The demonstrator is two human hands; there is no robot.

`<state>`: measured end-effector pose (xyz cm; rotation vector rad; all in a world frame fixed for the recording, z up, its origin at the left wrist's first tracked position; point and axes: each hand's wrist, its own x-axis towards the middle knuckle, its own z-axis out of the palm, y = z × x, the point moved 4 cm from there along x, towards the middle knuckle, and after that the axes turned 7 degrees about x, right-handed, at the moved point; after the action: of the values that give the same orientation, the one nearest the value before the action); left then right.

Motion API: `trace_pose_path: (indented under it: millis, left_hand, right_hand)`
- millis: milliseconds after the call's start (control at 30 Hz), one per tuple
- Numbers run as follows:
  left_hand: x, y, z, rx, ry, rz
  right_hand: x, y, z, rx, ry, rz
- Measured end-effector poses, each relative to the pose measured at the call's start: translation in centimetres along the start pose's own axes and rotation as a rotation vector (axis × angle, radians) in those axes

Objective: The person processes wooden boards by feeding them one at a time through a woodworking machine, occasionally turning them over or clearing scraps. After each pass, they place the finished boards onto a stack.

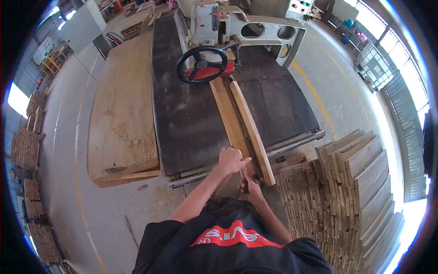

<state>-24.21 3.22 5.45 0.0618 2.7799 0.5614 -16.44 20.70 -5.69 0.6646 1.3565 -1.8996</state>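
Observation:
A long wooden board (229, 119) lies on the dark machine table (182, 123), its far end under the red guard below the black handwheel. My left hand (232, 160) grips the near end of this board from the left, with the thumb stretched over the top. Just below and to the right, my right hand (250, 186) is closed round the board's near end at the table's front edge; part of its fingers is hidden. A straight wooden strip (253, 133) runs along the right side of the board, with a narrow dark gap between them.
The black handwheel (201, 65) and the pale machine frame (269, 33) stand at the far side of the table. Stacked planks (337, 182) rise close on my right. To the left is a wooden side panel (123, 114) strewn with shavings.

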Motion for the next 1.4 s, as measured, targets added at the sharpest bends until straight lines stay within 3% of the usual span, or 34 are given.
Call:
trace_pose_path:
  millis: [200, 300, 333, 567, 767, 967, 1067, 1167, 1233, 1300, 1400]
  left_hand:
    - [-1.5, 0.7, 0.5, -0.001, -0.012, 0.109]
    - [-3.3, 1.7, 3.3, 0.083, 0.210, 0.112]
    - [-4.0, 2.7, 2.3, -0.007, 0.000, 0.038]
    - [-1.3, 0.0, 3.4, 0.151, 0.272, 0.052]
    - [4.5, -4.1, -2.1, 0.184, 0.158, -0.039]
    - [9.7, -7.3, -6.3, 0.165, 0.046, -0.067]
    - [11.5, -9.3, -5.7, 0.138, 0.168, -0.067]
    - [11.4, -10.9, -3.9, 0.004, 0.615, -0.066]
    - [8.6, -10.7, -2.7, -0.261, 0.793, -0.060]
    - [5.4, -9.4, -0.7, -0.362, 0.910, -0.062]
    - [-1.1, -5.9, 2.3, -0.338, 0.956, -0.013]
  right_hand:
    - [-0.5, 0.7, -0.4, 0.079, -0.187, -0.144]
    - [0.2, 1.7, -1.2, 0.100, -0.256, -0.170]
    - [-0.1, 1.4, -1.0, 0.082, -0.223, -0.163]
    - [2.9, -1.9, 2.3, -0.042, -0.068, -0.161]
    - [8.0, -7.7, 10.2, 0.140, -0.150, -0.226]
    - [13.5, -10.3, 13.5, 0.188, -0.094, -0.120]
    - [15.7, -11.7, 15.1, 0.246, -0.109, -0.142]
    - [19.3, -12.0, 16.5, 0.234, -0.074, -0.213]
    - [23.3, -12.3, 16.7, 0.275, -0.002, -0.264]
    - [33.6, -11.1, 15.3, -0.057, 0.165, -0.254]
    - [23.5, -15.6, 20.1, 0.219, -0.042, -0.108]
